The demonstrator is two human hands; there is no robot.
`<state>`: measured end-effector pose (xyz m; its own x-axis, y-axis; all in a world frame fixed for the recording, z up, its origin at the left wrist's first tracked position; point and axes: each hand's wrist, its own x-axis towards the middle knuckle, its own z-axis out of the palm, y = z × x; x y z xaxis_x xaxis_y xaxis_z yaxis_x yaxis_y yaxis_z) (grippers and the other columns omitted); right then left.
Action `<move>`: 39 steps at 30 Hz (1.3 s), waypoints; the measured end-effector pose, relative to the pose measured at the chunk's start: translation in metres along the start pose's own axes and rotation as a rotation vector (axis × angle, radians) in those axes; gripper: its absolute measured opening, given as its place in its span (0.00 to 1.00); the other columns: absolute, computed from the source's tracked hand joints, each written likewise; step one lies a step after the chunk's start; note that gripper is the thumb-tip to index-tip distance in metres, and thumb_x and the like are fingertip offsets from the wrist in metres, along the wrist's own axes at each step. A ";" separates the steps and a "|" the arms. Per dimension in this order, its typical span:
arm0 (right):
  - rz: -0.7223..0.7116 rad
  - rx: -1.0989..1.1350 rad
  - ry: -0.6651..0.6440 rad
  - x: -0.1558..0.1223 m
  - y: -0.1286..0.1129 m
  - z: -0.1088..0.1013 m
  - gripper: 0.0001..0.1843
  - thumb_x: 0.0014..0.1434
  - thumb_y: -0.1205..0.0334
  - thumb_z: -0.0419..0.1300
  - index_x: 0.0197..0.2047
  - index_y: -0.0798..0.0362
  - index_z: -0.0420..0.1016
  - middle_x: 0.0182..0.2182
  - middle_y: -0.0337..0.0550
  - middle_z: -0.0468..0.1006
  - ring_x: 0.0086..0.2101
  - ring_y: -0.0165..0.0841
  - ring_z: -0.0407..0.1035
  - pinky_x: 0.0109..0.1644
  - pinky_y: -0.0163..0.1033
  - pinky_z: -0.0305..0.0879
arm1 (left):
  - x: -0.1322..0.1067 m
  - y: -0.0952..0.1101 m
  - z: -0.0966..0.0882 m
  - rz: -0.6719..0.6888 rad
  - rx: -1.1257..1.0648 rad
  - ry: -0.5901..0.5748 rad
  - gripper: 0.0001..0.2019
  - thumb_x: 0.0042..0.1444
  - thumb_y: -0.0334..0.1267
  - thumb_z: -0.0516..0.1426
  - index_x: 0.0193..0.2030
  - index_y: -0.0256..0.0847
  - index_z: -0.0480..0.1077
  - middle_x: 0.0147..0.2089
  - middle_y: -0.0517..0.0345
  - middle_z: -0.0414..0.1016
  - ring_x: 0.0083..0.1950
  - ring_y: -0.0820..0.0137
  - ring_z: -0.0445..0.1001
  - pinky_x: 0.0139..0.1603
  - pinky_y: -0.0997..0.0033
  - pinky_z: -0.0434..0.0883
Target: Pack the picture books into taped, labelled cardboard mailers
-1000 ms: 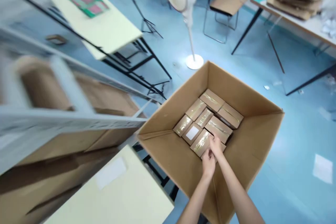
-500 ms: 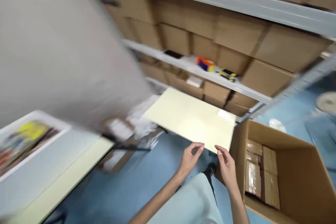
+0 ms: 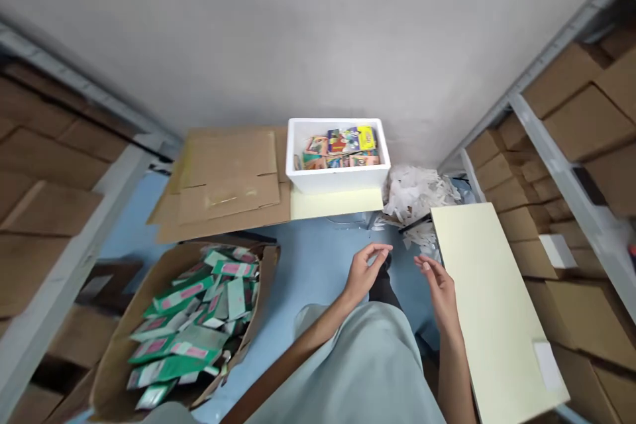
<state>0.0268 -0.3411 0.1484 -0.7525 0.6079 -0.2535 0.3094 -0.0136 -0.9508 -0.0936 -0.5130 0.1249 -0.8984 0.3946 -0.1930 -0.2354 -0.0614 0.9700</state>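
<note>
My left hand [image 3: 365, 271] hovers over the blue floor with its fingers stretched and loosely curved, the thumb close to the fingertips. Opposite it, my right hand [image 3: 438, 288] is held the same way, with a gap between the two hands. Neither holds anything that I can see. The right hand is nearest to a pale yellow tabletop [image 3: 489, 291], a little to its left and apart from it. Ahead of both hands stands a white foam box [image 3: 338, 179], with several colourful printed packs [image 3: 350, 140] inside.
Flattened cardboard [image 3: 228, 172] lies left of the foam box. A large open carton [image 3: 112, 361] of green and pink boxes [image 3: 191, 324] stands at lower left. White crumpled plastic [image 3: 415, 195] lies near the wall. Shelves of brown cartons [image 3: 586, 119] line both sides.
The view has swung left, from the shelf and open carton to the wall and foam box. The yellow tabletop is now at the right. Both hands stay raised and empty.
</note>
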 end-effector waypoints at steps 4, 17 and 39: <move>-0.007 -0.034 -0.206 0.081 -0.025 0.050 0.30 0.63 0.30 0.68 0.52 0.48 0.87 0.53 0.55 0.89 0.56 0.53 0.82 0.66 0.61 0.75 | 0.048 0.022 -0.037 0.014 -0.024 0.215 0.18 0.63 0.57 0.65 0.44 0.43 0.85 0.50 0.47 0.89 0.55 0.55 0.85 0.64 0.56 0.78; -0.007 -0.045 -0.782 0.291 -0.093 0.195 0.25 0.61 0.36 0.70 0.48 0.48 0.87 0.47 0.51 0.90 0.53 0.50 0.83 0.65 0.57 0.74 | 0.169 0.057 -0.084 -0.027 -0.041 0.651 0.16 0.63 0.54 0.66 0.44 0.44 0.84 0.51 0.48 0.88 0.58 0.54 0.84 0.67 0.51 0.76; 0.424 0.147 -0.128 0.368 -0.058 0.315 0.20 0.56 0.45 0.71 0.45 0.48 0.76 0.47 0.48 0.86 0.54 0.42 0.81 0.61 0.46 0.79 | 0.416 0.007 -0.239 -0.333 0.062 0.380 0.17 0.55 0.40 0.71 0.50 0.40 0.77 0.57 0.41 0.84 0.60 0.50 0.82 0.66 0.47 0.77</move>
<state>-0.4509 -0.3670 0.0540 -0.6458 0.4216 -0.6365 0.5268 -0.3575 -0.7712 -0.5572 -0.5682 0.0160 -0.8526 0.0216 -0.5221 -0.5196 0.0697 0.8515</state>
